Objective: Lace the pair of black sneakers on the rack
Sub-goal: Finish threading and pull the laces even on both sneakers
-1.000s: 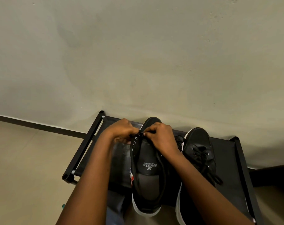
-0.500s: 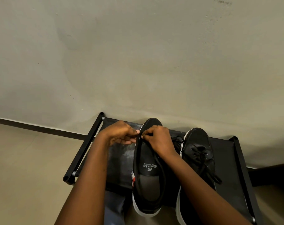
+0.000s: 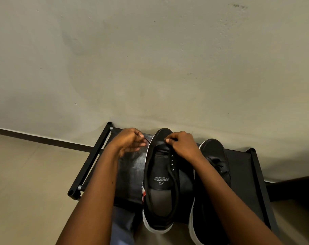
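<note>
Black sneakers sat side by side on the rack (image 3: 256, 167): the left sneaker (image 3: 159, 188) unlaced, the right sneaker (image 3: 213, 156) laced. Left hand (image 3: 129, 141) pinched the lace tip (image 3: 147, 139) beside the toe; right hand (image 3: 183, 145), fingers curled, pinched the lace at the eyelets.

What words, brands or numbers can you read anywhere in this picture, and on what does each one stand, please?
"S": on the grey insole of the unlaced black canvas sneaker, upside down to the camera.
"Sports": same insole, just beyond the S.
"RUNNING": small print beyond "Sports".
Red and white mark on that sneaker's side: unreadable.
</note>
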